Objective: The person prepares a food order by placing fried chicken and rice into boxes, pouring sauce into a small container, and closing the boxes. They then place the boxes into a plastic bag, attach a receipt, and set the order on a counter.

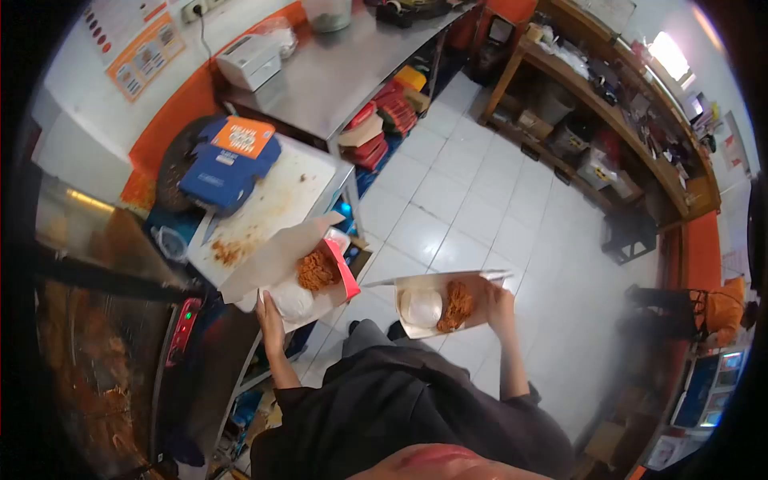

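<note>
My left hand (270, 320) is closed on the near edge of an open food box (268, 260) with a red side. Inside it lie a white wrapped bundle (290, 302) and a piece of fried chicken (318, 270). Held out over the floor, a second open box (416, 283) is gripped at its right end by my right hand (500, 308). That box contains a round white bundle (422, 307) beside another piece of fried chicken (455, 307).
A crumb-strewn white board (276, 188) and blue folded boxes (232, 164) are at the left. Beyond them stands a steel table (320, 80). A glass food cabinet (100, 360) is at lower left. Shelves (596, 88) line the back right; a person in orange (724, 312) is at far right.
</note>
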Tool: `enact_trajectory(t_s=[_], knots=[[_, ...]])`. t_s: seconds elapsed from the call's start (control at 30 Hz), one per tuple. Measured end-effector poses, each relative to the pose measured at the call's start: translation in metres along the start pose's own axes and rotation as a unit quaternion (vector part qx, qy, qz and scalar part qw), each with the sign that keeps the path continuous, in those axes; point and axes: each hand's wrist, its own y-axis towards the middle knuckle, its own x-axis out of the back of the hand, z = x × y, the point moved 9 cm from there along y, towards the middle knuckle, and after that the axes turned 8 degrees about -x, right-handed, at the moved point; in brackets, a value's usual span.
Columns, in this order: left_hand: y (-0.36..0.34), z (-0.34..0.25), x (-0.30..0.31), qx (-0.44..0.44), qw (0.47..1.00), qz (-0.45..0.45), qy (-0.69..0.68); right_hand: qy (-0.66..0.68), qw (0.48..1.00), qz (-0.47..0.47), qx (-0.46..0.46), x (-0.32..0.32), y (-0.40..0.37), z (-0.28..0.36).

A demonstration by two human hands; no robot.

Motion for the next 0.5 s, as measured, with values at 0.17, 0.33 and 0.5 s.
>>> enact_trajectory(t_s=[0.17,0.33,0.5], knots=[[0.063,0.010,-0.107,0.058,0.996,0.036,-0.049,0.022,0.998,-0.006,-0.062,0.018,0.076,-0.016],[0.172,0.065,-0.189,0.084,0.993,0.021,-0.079,0.085,0.992,-0.029,-0.084,0.030,0.195,-0.020],[0.313,0.039,-0.285,0.050,0.995,-0.081,-0.034,0.076,0.982,-0.046,-0.169,0.072,0.295,-0.015]])
